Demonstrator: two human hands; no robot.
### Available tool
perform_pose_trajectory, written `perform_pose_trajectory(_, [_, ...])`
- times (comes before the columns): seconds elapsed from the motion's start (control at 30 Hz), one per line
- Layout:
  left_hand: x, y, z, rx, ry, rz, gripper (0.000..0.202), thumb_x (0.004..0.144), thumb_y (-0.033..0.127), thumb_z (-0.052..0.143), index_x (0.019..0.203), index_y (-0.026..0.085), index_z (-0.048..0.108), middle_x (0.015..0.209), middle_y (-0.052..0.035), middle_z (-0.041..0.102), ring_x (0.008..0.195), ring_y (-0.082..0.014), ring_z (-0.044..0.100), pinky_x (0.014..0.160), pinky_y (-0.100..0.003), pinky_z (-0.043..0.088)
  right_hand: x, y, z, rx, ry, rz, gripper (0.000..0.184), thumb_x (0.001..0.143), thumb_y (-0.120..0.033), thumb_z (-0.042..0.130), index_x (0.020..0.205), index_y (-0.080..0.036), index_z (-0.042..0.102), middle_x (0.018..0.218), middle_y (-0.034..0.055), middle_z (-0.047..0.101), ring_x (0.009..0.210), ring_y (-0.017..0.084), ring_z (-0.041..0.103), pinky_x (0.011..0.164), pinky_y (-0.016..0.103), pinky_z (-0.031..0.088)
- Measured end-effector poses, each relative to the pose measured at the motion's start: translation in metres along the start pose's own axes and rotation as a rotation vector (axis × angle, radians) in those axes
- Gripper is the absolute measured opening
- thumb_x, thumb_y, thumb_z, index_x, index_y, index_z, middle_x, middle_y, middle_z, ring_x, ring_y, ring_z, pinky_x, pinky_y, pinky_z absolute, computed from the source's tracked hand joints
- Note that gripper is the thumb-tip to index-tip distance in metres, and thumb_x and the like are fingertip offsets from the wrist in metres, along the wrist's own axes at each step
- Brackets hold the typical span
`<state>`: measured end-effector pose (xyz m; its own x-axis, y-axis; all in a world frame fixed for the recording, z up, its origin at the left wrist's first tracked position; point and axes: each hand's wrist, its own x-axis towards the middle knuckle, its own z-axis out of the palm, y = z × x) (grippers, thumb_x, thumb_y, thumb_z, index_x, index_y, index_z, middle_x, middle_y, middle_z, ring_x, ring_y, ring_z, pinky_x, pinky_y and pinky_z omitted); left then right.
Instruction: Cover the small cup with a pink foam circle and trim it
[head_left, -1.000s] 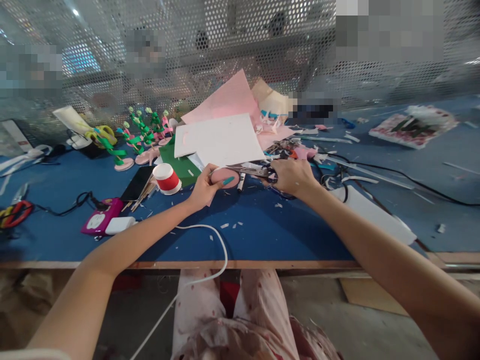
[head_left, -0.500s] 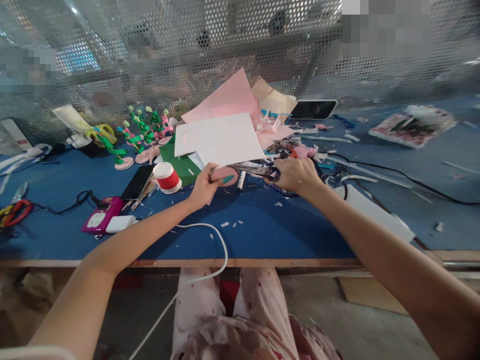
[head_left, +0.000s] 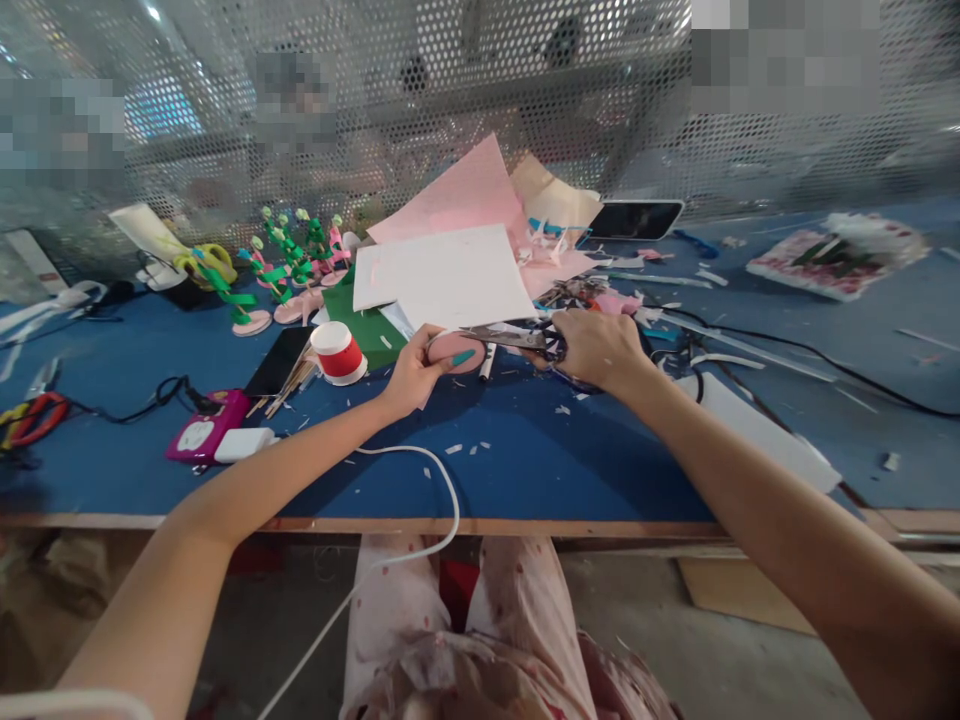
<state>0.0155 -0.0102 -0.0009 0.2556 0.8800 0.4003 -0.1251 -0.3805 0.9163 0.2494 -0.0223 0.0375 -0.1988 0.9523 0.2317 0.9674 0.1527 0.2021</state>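
Above the blue tabletop (head_left: 525,470), a pink disc (head_left: 448,344) is pinched by the left hand (head_left: 415,375) while scissors (head_left: 517,338) are gripped by the right hand (head_left: 602,348), their long axis directed leftward along the disc's far edge.

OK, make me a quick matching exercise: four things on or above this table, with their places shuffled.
1. pink disc
2. dark-handled scissors
3. green sheet
4. red-handled scissors

A. in the right hand
B. at the far left of the table
C. in the left hand
D. partly under the white sheet

Pairs: 1-C, 2-A, 3-D, 4-B
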Motion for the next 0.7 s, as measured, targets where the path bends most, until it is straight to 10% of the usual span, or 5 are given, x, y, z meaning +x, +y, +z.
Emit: perform_pose_trajectory(0.7, [-0.0004,-0.004,-0.0019,0.056,-0.006,0.019,0.026,0.068,0.029,0.072,0.083,0.019,0.053,0.069,0.0044,0.052,0.065,-0.0087,0.049,0.062,-0.021,0.043,-0.0005,0.0024,0.0029,0.004,0.03,-0.006,0.06,0.077,-0.062,0.036,0.097,-0.011,0.062,0.095,0.0166,0.068,0.085,0.029,0.062,0.058,0.03,0.032])
